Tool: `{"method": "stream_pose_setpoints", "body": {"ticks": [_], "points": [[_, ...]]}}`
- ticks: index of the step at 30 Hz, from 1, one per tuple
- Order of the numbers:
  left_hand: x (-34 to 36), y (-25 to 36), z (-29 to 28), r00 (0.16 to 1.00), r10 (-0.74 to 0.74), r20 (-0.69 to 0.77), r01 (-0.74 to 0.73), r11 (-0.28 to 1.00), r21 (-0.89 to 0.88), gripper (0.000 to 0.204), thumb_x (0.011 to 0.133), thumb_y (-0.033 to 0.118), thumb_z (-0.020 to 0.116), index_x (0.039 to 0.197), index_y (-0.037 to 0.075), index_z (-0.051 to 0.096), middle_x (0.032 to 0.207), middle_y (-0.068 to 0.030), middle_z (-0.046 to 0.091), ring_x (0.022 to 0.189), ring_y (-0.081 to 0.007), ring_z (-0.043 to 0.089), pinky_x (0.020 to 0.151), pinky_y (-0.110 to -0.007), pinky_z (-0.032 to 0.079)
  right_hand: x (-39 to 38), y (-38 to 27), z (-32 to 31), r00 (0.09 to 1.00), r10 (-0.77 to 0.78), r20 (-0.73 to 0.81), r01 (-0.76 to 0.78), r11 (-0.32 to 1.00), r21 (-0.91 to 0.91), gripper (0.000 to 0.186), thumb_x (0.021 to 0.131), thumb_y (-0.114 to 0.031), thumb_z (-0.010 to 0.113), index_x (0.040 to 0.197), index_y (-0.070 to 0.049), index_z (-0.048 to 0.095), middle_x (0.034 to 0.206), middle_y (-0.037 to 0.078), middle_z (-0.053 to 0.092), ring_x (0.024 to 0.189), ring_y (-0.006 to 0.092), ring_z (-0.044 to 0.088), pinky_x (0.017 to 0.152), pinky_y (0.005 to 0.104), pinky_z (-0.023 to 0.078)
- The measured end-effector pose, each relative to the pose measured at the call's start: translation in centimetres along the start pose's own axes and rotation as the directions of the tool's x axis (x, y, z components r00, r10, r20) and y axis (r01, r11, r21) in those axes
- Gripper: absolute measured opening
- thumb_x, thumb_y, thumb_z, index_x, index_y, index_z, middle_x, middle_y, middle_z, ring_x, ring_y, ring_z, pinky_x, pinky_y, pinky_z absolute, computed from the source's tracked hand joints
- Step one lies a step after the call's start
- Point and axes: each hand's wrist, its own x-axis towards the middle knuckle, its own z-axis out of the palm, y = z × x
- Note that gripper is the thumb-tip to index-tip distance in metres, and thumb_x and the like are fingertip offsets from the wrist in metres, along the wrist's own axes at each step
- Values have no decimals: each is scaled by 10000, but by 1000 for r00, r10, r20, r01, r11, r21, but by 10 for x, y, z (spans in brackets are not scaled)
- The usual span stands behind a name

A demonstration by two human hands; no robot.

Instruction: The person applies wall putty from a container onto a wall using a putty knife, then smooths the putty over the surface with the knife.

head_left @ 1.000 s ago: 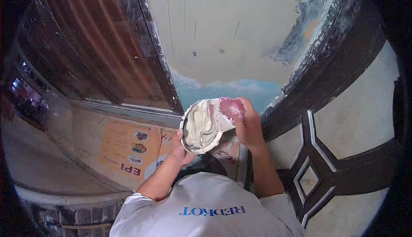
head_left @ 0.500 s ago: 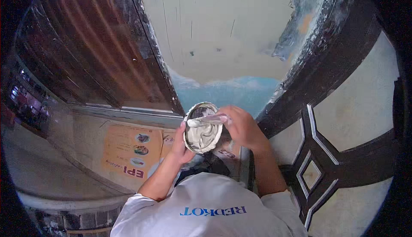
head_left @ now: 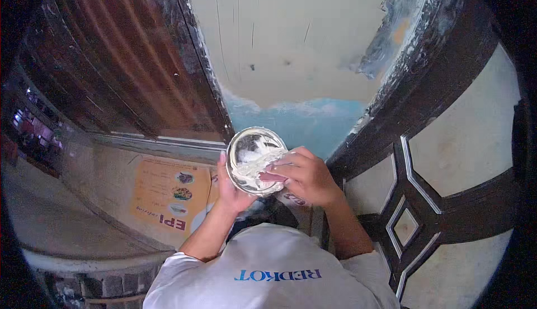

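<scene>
A round tub (head_left: 241, 144) with a shiny, smeared inside holds white paste, heaped toward its near right side. My left hand (head_left: 230, 191) grips the tub from the left and below, with the thumb up along its side. In my right hand (head_left: 310, 177) is a scraper (head_left: 272, 177) with a reddish part showing between the fingers. Its blade is at the paste and mostly hidden by paste and fingers. White paste lies against the fingertips of that hand.
Ahead stands a beige wall panel (head_left: 291, 40), light blue at its foot, between dark frames with flaking paint. To the right is a dark brown door (head_left: 425, 219) with pale panels. Reddish-brown boards (head_left: 123, 57) rise at left. Orange printed sheets (head_left: 156, 194) lie below them.
The tub has tipped and shifted slightly left, showing more of its shiny inside. My right hand has moved down, bringing the scraper from across the tub to its near right rim.
</scene>
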Motion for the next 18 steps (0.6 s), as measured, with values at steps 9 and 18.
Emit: {"method": "stream_pose_setpoints", "body": {"ticks": [9, 18], "points": [[-5, 2, 6, 997, -45, 56, 50, 995, -87, 807, 869, 704, 350, 1431, 127, 394, 1449, -141, 421, 1306, -352, 424, 1083, -544, 319, -6, 5, 2, 956, -219, -197, 214, 976, -44, 377, 613, -137, 774, 982, -116, 697, 1029, 30, 658, 1062, 266, 579, 926, 400, 457], [-12, 0, 4, 991, -73, 110, 90, 983, -158, 782, 881, 688, 342, 1431, 135, 397, 1449, -130, 424, 1309, -372, 416, 1075, -542, 337, -19, 6, -7, 958, -158, -240, 137, 985, -104, 311, 613, -124, 762, 911, -108, 677, 1021, 39, 634, 1072, 290, 569, 918, 403, 453]]}}
